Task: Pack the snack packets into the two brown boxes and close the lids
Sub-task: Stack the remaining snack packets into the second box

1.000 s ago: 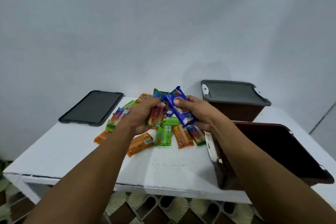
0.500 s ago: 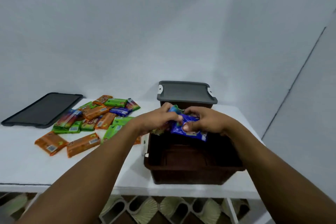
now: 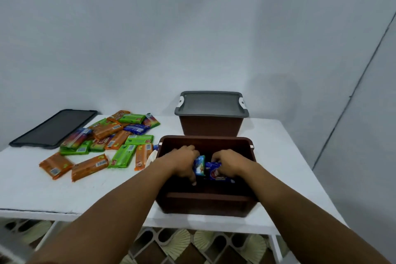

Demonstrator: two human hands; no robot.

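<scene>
Both hands reach down inside the open brown box [image 3: 205, 203] at the table's front. My left hand [image 3: 182, 159] grips a light blue snack packet [image 3: 199, 165], held upright. My right hand [image 3: 230, 162] holds a dark blue snack packet [image 3: 214, 170] lying beside it. Behind stands the second brown box [image 3: 211, 127], shut under its grey lid [image 3: 211, 103]. A heap of orange, green and blue snack packets [image 3: 107, 141] lies on the white table [image 3: 27, 191] to the left of the open box.
A loose dark grey lid [image 3: 53, 128] lies flat at the table's far left. The pale wall stands close behind the table. Patterned floor tiles show under the front edge. A white latch [image 3: 151, 156] hangs on the open box's left side.
Both hands carried the blue packets from the pile to the open box and have now lowered them inside it. My view swung right, then settled over the box.
</scene>
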